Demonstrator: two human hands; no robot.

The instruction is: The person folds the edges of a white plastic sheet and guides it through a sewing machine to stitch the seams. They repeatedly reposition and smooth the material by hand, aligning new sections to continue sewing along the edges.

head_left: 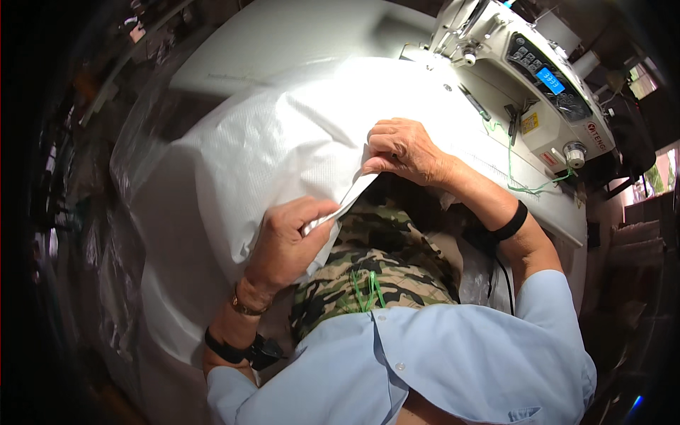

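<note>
A large sheet of white woven plastic fabric [283, 142] lies over the table and hangs down on my left side. My left hand [289, 234] pinches its folded edge between thumb and fingers, just above my lap. Farther up and to the right, my right hand [402, 150] grips the same edge with curled fingers. Between the two hands the edge runs as a narrow, slanting fold. At the back right stands a white sewing machine [517, 78] with a lit blue display; its needle area lies beyond my right hand, apart from it.
Clear plastic film [117, 283] hangs at the left beside the fabric. On the white sewing table [489, 166] to the right lie small scissors or snips [513, 124], a slim pen-like tool [476, 104] and loose green thread [528, 189]. More green threads [371, 287] lie on my camouflage trousers.
</note>
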